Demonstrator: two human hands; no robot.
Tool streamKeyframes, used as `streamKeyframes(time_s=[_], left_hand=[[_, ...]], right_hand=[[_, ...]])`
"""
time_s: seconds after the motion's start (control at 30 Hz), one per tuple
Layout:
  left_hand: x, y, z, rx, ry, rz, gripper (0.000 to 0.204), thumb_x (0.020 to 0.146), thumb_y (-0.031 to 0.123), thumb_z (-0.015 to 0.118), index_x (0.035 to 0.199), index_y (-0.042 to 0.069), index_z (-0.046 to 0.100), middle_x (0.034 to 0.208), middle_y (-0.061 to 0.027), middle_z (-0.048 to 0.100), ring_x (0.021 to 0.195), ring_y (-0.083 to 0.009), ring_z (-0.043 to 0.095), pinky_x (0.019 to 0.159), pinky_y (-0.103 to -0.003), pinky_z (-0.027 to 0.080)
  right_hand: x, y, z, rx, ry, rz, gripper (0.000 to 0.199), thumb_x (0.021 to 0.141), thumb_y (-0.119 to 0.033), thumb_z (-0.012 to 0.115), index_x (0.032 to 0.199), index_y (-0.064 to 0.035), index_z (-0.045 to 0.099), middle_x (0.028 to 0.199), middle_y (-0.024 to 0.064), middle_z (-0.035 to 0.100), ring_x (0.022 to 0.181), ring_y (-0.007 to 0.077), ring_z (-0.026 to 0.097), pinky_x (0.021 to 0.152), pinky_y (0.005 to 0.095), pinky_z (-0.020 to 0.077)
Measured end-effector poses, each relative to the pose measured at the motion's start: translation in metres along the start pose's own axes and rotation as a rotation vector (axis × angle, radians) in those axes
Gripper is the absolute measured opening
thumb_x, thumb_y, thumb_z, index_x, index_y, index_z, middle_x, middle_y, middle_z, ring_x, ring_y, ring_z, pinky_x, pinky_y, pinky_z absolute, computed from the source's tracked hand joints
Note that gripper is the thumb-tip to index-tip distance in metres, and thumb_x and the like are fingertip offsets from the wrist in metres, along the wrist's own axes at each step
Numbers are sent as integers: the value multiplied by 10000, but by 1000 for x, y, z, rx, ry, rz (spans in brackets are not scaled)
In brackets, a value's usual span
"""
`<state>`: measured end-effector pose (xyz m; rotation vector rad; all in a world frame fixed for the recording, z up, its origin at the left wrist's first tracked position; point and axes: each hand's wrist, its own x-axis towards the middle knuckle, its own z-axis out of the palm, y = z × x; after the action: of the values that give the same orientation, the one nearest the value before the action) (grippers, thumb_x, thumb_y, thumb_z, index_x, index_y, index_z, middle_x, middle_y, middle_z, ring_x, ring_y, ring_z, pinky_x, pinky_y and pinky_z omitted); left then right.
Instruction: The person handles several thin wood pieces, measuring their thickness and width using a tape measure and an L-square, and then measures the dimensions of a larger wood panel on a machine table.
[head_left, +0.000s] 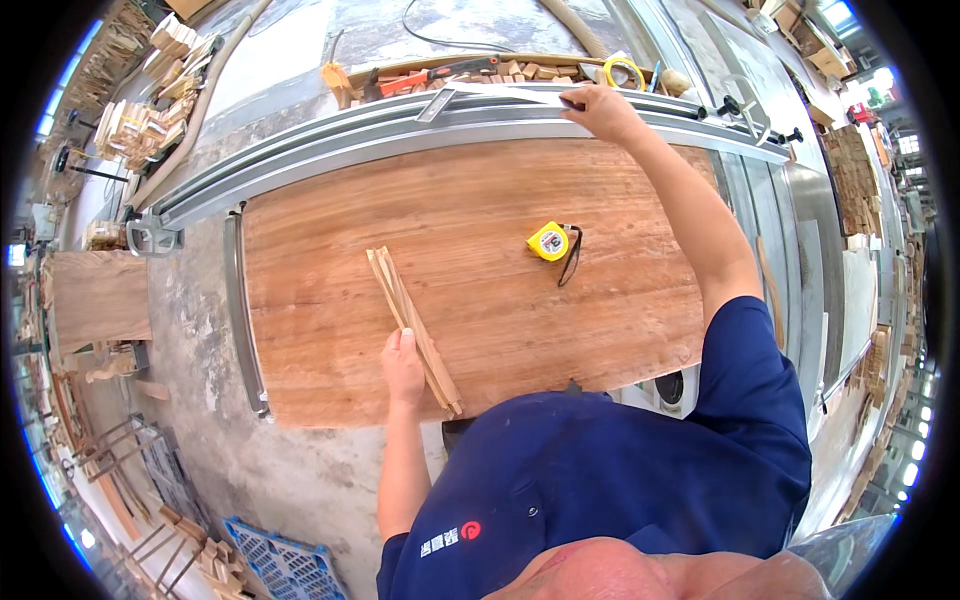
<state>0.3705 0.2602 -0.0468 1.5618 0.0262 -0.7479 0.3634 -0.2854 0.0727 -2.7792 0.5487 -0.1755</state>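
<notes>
A wide wooden board (470, 270) lies flat on the bench (190, 330), its far edge against a long metal rail (400, 125).

The left hand (403, 368) rests on the board near its front edge, fingers closed around the lower part of a bundle of thin wood strips (412, 325); the strips lie on the board and fan slightly at their far end.

The right hand (600, 108) reaches across to the rail, fingers curled down onto its top edge near a pale strip (500, 92) lying along it. Whether it pinches anything there cannot be told.

A yellow tape measure (549, 241) sits on the board between the two hands, apart from both, its black strap looped beside it (the blade looks retracted).

Behind the rail is a tray of offcuts (480, 72) with a roll of tape (624, 70).

Judging progress: the board is laid in place and the strips are gathered, but I can see no cut or mark on the board, so the work looks to be at the setting-up stage, with the rail being adjusted or checked.
</notes>
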Motion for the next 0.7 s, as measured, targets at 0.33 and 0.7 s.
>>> streamKeyframes(time_s=[0.33,0.7], left_hand=[[8,-11,-9,151,50,66,346,1088,269,496,953,-10,648,812,-76,682,731,-158,634,678,-316,526],[0,-10,-7,89,72,42,357,1060,255,546,1131,-67,683,929,-102,695,895,-148,626,824,-320,512]], right_hand=[[62,45,-3,-422,-77,92,319,914,-368,693,1182,-208,758,1097,123,762,1047,343,714,877,463,557],[16,33,60,-174,329,-207,400,947,-233,696,1315,-77,686,1302,139,701,1200,352,659,1027,445,521]])
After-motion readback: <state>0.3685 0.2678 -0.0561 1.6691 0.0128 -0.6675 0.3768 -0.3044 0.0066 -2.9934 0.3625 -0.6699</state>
